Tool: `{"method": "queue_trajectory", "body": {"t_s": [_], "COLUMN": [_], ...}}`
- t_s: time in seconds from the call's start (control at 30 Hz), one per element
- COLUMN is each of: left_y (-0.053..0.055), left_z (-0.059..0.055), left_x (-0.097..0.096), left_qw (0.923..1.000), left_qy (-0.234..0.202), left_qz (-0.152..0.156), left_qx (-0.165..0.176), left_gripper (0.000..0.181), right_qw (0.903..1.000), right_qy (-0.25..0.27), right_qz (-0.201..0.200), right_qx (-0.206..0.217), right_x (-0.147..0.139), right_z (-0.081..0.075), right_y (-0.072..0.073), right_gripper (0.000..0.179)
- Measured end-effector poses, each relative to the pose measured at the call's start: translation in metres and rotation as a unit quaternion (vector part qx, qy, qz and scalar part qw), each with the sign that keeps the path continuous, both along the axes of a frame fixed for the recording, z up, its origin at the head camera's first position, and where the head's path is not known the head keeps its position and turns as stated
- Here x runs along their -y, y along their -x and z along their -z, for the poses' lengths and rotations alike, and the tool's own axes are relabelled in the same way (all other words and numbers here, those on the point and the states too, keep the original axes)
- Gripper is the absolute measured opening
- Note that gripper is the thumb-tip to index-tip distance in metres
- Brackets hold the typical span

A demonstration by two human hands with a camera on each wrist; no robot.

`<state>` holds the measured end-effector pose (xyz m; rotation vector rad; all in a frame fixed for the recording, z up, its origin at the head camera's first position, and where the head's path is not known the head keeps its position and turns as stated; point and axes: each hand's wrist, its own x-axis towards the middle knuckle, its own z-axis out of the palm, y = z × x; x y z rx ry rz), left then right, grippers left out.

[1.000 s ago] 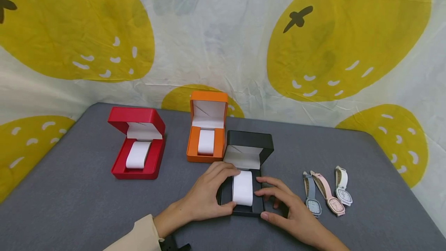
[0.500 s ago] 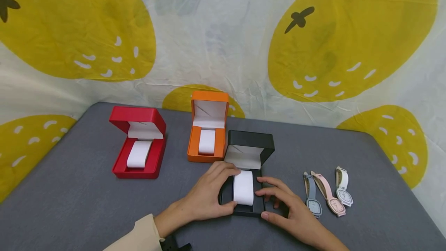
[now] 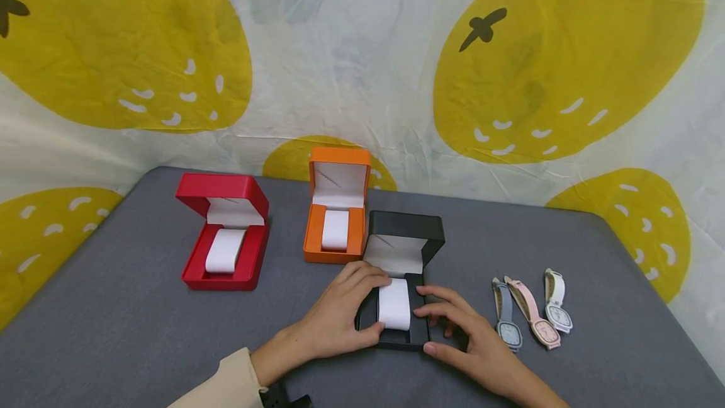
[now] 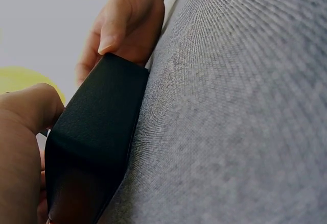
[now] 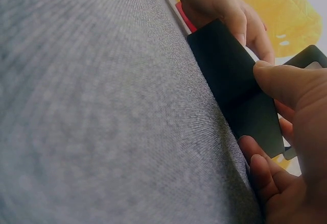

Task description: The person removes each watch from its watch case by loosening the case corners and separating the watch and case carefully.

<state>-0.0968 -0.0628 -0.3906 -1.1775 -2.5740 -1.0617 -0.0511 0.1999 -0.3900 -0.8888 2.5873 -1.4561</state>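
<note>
A black watch box (image 3: 406, 225) stands with its lid up in the head view, a white cushion (image 3: 394, 305) inside its base. My left hand (image 3: 342, 313) pinches the cushion, thumb at the front end and fingers at the back end. At the box's right side my right hand (image 3: 472, 342) grips the base, its thumb at the front corner and fingertips along the rim. Both wrist views show the base's dark outer wall (image 4: 99, 106) low over the grey cloth, with the right thumb (image 5: 283, 81) on its upper edge.
An open red watch box (image 3: 249, 263) and an open orange watch box (image 3: 355, 232) stand behind to the left, each with a white cushion. Blue (image 3: 508, 332), pink (image 3: 545, 334) and white watches (image 3: 558, 318) lie on the grey table (image 3: 141, 345) to the right.
The white cushion's front end shows slightly higher in the head view, as if set a little deeper in the box. Both hands stay in nearly the same place.
</note>
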Motion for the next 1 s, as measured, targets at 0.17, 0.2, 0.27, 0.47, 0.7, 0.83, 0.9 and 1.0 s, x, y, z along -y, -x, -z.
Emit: {"method": "queue_trajectory", "body": {"t_s": [0.17, 0.2, 0.27, 0.47, 0.7, 0.83, 0.9, 1.0], "left_y": [-0.0002, -0.0005, -0.0010, -0.0015, -0.0015, -0.0029, -0.0040, -0.0059], "left_z": [-0.0003, -0.0006, -0.0010, -0.0016, 0.0003, -0.0003, -0.0007, -0.0015], "left_x": [-0.0018, -0.0022, -0.0028, -0.0036, -0.0032, -0.0028, -0.0026, -0.0024], "left_qw": [1.0000, 0.9999, 0.9996, 0.9988, 0.9986, 0.9983, 0.9977, 0.9962], "left_qy": [-0.008, -0.012, -0.020, -0.036, -0.045, -0.045, -0.047, -0.058], "left_qz": [0.000, 0.000, 0.000, 0.003, 0.003, 0.003, 0.003, 0.004], "left_qx": [0.003, 0.007, 0.018, 0.034, 0.029, 0.037, 0.049, 0.065], "left_gripper": [0.053, 0.053, 0.053, 0.051, 0.042, 0.042, 0.044, 0.047], "right_qw": [0.9998, 0.9997, 0.9997, 0.9995, 0.9998, 0.9997, 0.9997, 0.9998], "right_qy": [0.005, 0.006, 0.008, 0.012, 0.010, 0.011, 0.009, 0.002], "right_qz": [0.004, 0.003, 0.001, -0.005, -0.002, -0.002, 0.001, 0.011], "right_qx": [-0.016, -0.021, -0.025, -0.028, -0.019, -0.021, -0.023, -0.016], "right_x": [-0.0008, -0.0010, -0.0010, -0.0009, -0.0005, 0.0000, 0.0003, 0.0003], "right_z": [0.0017, 0.0022, 0.0026, 0.0030, 0.0029, 0.0024, 0.0020, 0.0014], "right_y": [0.0010, 0.0013, 0.0016, 0.0022, 0.0012, 0.0004, 0.0000, -0.0010], "right_gripper": [0.045, 0.045, 0.045, 0.045, 0.044, 0.044, 0.044, 0.044]}}
